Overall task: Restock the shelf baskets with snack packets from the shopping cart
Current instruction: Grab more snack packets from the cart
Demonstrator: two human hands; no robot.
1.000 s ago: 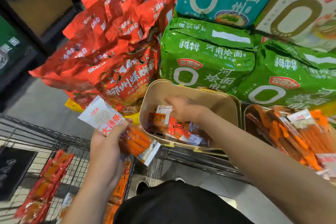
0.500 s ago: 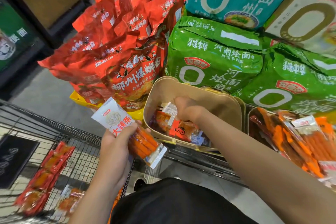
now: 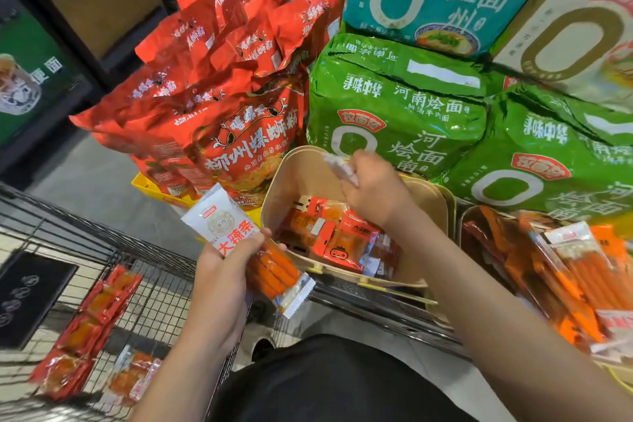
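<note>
Head view, left hand (image 3: pixel 219 271) grasping snack packet (image 3: pixel 246 243), right hand (image 3: pixel 371 187) pinching pale wrapper (image 3: pixel 337 166) above basket (image 3: pixel 298 178).

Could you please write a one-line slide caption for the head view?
Left hand grips a spicy-stick packet; right hand lifts a crumpled wrapper above the tan basket.

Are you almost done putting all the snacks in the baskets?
Not yet. The tan basket already has some red packets in its bottom, and the basket beside it is heaped with orange stick packets. The left hand holds one more stick packet, and the right hand pinches something pale over the tan basket. More packets still lie in the cart.
</note>
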